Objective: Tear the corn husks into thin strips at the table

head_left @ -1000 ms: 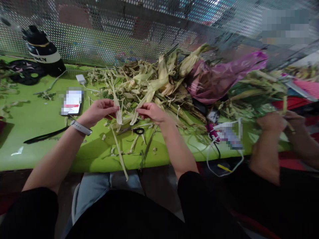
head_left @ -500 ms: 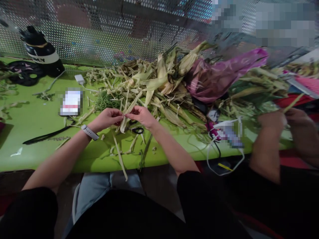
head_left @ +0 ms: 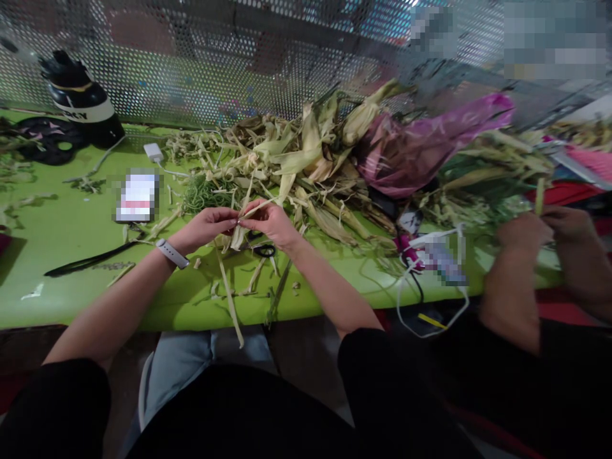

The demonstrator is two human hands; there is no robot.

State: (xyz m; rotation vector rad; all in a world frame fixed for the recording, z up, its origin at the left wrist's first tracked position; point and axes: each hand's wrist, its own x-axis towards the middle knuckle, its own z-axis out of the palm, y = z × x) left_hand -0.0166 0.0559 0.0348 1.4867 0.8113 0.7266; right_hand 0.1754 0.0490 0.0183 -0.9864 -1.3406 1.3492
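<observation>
Pinching a husk strip together, the person's left hand and right hand meet beside the scissors; uneven pulling could tear the strip, if brittle.

We hold the husk above the tabletop. It is pale yellow-green, thin and narrow. Its lower end hangs down, a little wider, while thin strips of it point upward, one leaning to the right. Its middle is hidden where we pinch it, so we cannot tell if it is knotted.
</observation>
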